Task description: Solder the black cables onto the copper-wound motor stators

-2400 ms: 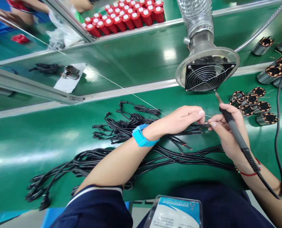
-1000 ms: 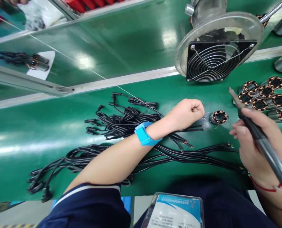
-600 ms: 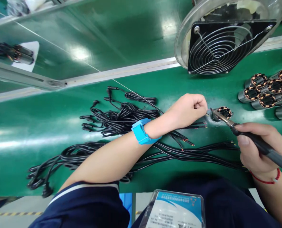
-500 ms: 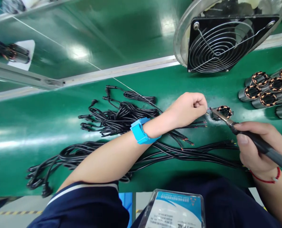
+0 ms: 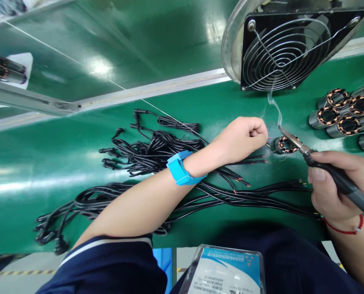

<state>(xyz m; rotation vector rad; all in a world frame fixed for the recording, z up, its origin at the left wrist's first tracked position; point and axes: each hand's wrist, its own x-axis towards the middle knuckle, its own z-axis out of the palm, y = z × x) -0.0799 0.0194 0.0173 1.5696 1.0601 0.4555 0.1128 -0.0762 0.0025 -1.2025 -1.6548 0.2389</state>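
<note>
Green, glossy bench top point(image 5: 93, 130) spreads beneath the left hand point(image 5: 243, 136) and the right hand point(image 5: 338, 183). Beyond both hands hangs a square black fan with a ringed wire grille point(image 5: 280, 65), set in a round, see-through hood point(image 5: 226, 49). Nearer the body than the left hand, long black rubbery cables point(image 5: 92, 194) run under its forearm toward the right wrist. Behind the left wrist lies a tangle of bundled black cords with plug ends point(image 5: 154, 147). Past the right hand's fingers sits a cluster of silver metal cylinders with copper-wound rims point(image 5: 335, 128).

The right hand grips, pen-fashion, a black-handled soldering iron with a slim metal tip point(image 5: 329, 169), and a pale smoke wisp point(image 5: 279, 116) curls from that tip toward the fan. Under the tip, just beside the left fingertips, is a lone copper-rimmed metal cylinder point(image 5: 282, 147). The left hand is curled, thumb pressed to finger, apparently pinching fine coloured wire ends point(image 5: 268, 144) that poke out toward the cylinder; whatever is inside the palm is hidden.

The smoke suggests a hot tip, so a slip of either hand could burn the left fingertips. A bump could also shift the cylinder, as neither hand appears to brace it, and a loosened pinch could let the wire ends stray.
</note>
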